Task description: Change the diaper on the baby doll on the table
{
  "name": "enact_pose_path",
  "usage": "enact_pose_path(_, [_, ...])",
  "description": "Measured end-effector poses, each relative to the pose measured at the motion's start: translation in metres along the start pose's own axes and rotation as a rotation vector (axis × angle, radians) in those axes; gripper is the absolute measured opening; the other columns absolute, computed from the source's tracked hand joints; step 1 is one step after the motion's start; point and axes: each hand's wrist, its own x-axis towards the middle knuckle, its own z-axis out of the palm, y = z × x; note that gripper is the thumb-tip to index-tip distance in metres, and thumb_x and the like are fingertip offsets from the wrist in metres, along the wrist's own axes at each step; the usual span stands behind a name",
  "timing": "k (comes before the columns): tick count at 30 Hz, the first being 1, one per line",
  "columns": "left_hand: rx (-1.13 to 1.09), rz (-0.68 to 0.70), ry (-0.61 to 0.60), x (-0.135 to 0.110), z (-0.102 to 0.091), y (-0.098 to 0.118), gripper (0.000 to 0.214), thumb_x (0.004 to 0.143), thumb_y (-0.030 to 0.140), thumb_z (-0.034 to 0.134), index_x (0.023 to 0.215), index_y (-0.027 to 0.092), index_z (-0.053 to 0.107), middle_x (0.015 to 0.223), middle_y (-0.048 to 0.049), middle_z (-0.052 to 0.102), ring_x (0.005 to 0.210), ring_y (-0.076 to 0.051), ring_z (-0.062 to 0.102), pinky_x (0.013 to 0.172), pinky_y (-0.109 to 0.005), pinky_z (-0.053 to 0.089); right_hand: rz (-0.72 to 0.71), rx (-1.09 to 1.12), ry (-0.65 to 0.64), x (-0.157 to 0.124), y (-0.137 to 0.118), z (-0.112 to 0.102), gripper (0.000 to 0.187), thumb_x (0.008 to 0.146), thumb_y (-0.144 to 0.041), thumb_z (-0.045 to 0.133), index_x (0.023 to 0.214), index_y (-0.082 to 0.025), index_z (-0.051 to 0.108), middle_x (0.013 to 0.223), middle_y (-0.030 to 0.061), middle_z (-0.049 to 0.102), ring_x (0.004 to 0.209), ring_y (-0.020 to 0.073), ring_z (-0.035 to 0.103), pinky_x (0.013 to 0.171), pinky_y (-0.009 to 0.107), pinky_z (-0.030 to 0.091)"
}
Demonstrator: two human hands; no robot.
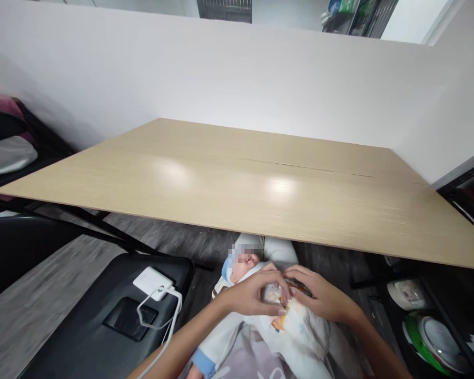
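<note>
A baby doll (245, 263) in white clothing lies on my lap below the front edge of the table (229, 179), its head towards the table. Both hands rest on its chest. My left hand (253, 295) has its fingers curled and pinched on the white garment (300, 326) near the collar. My right hand (319, 297) meets it from the right, fingers bent on the same cloth. A small orange and yellow print shows on the garment just under my fingers.
A black chair (102, 326) stands at the left with a white power bank (153, 282) and its cable on the seat. A rack at the right holds plates (438, 337) and bowls. White partition walls (229, 79) close in the table.
</note>
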Motion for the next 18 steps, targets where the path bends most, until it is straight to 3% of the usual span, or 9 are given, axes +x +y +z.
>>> enact_pose_path(9, [-0.09, -0.054, -0.01, -0.006, 0.001, -0.006, 0.035, 0.09, 0.053, 0.085, 0.102, 0.02, 0.078, 0.095, -0.0077, 0.076, 0.099, -0.022, 0.066, 0.092, -0.035, 0.053, 0.008, 0.017, 0.034, 0.002, 0.001, 0.003, 0.027, 0.104, -0.026, 0.057, 0.129, -0.025, 0.069, 0.131, 0.0092, 0.066, 0.124, 0.0254, 0.064, 0.112, 0.04, 0.051])
enact_pose_path(12, [-0.196, -0.052, 0.013, -0.012, -0.001, -0.01, 0.046, 0.082, 0.06, 0.09, 0.099, 0.019, 0.076, 0.084, -0.0049, 0.073, 0.088, -0.02, 0.065, 0.087, -0.033, 0.053, 0.031, 0.005, 0.054, 0.004, -0.002, 0.003, 0.025, 0.105, -0.031, 0.058, 0.127, -0.025, 0.07, 0.127, 0.0084, 0.066, 0.119, 0.0257, 0.065, 0.106, 0.04, 0.052])
enact_pose_path(14, [-0.271, -0.029, 0.011, -0.018, -0.005, -0.01, 0.054, 0.078, 0.066, 0.091, 0.098, 0.018, 0.074, 0.077, -0.0029, 0.07, 0.08, -0.019, 0.063, 0.084, -0.033, 0.052, 0.044, -0.008, 0.057, 0.0, -0.004, 0.0, 0.021, 0.105, -0.038, 0.059, 0.114, -0.025, 0.072, 0.113, 0.0066, 0.068, 0.11, 0.0254, 0.065, 0.099, 0.039, 0.053])
enact_pose_path(18, [-0.248, -0.077, -0.135, -0.024, -0.016, 0.0, 0.052, 0.098, 0.067, 0.068, 0.107, 0.016, 0.077, 0.083, -0.0071, 0.071, 0.082, -0.019, 0.066, 0.084, -0.033, 0.053, 0.117, 0.033, 0.009, -0.04, 0.0, -0.011, 0.05, 0.107, -0.063, 0.05, 0.085, -0.024, 0.072, 0.085, 0.0046, 0.067, 0.085, 0.0235, 0.063, 0.082, 0.037, 0.054])
